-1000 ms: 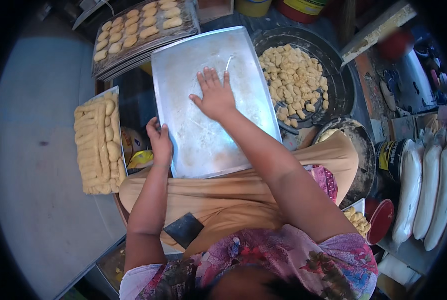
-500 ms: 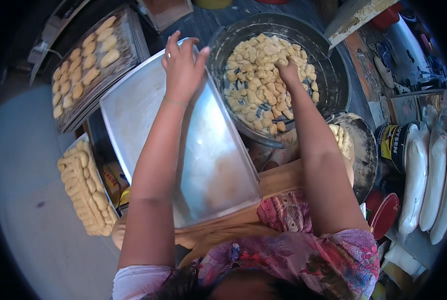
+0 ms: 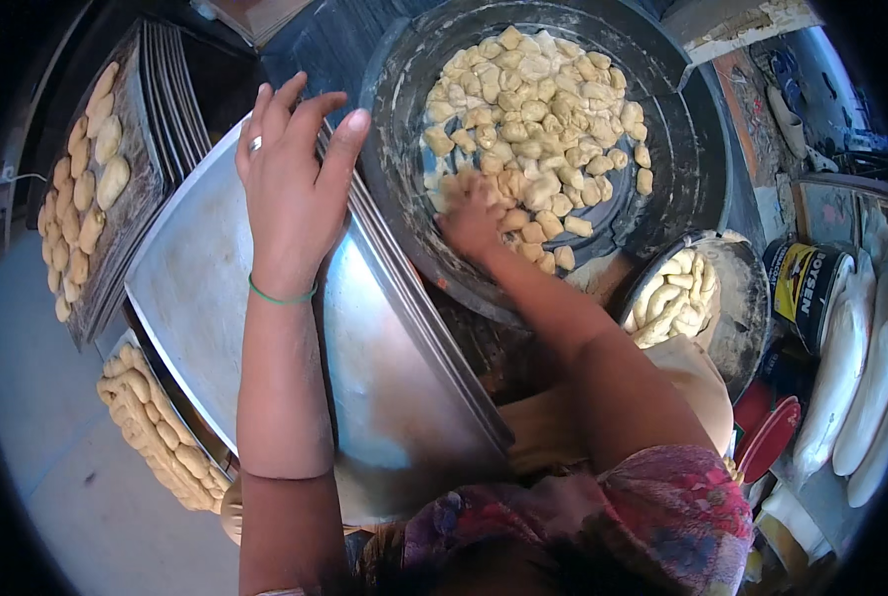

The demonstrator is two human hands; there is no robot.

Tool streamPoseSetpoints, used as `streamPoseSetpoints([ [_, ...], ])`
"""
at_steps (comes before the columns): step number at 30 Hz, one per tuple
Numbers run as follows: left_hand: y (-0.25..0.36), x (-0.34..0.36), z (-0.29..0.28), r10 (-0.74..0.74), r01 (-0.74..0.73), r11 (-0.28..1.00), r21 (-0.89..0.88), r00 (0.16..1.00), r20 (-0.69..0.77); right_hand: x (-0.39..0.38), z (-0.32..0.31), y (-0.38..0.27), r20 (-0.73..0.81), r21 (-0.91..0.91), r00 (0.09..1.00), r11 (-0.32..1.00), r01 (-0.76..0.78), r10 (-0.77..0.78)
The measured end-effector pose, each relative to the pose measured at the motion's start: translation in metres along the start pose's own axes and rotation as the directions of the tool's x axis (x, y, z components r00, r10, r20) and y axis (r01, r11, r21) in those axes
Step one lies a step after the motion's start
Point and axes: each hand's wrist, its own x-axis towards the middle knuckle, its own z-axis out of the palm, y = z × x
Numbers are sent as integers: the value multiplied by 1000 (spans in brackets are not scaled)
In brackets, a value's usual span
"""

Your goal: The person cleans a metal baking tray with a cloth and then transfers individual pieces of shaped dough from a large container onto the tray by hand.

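Note:
My left hand (image 3: 295, 189), with a ring and a green band at the wrist, lies over the far end of a silver metal tray (image 3: 195, 288) on a stack of trays, its fingers apart and curved. My right hand (image 3: 472, 219) is down among small pale dough pieces (image 3: 528, 114) at the near left of a large round black tub (image 3: 692, 149); its fingers are blurred, so what they hold is unclear.
Trays of shaped dough (image 3: 106, 164) stand far left, and long dough pieces (image 3: 151, 422) lie lower left. A bowl of dough ropes (image 3: 674, 298) sits right of the tub, near a black can (image 3: 811, 298), a red lid (image 3: 767, 437) and long white bags (image 3: 831, 377).
My right hand has left the tray for the tub, now lower left among the pieces. My left hand has risen to the tray's far end. The view has turned, showing more of the tub.

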Motion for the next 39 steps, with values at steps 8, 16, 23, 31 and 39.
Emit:
streamPoseSetpoints([
  [8,-6,-3,-1,-25,25,997,-79,1000,2,37,-82,146,-90,-418,962,886,198,-258],
  [16,-1,-2,4,13,-13,999,-42,1000,-2,72,-52,155,-210,301,755,776,-554,621],
  [23,-10,-5,-1,28,-28,1000,-10,1000,9,85,-123,111,296,403,955,905,-140,16],
  [31,9,6,14,58,-56,998,-34,998,40,105,-40,194,-412,544,849,837,-64,332],
  [39,-4,-4,0,-2,1,1000,11,999,50,4,-25,64,-68,-90,992,991,102,-109],
])
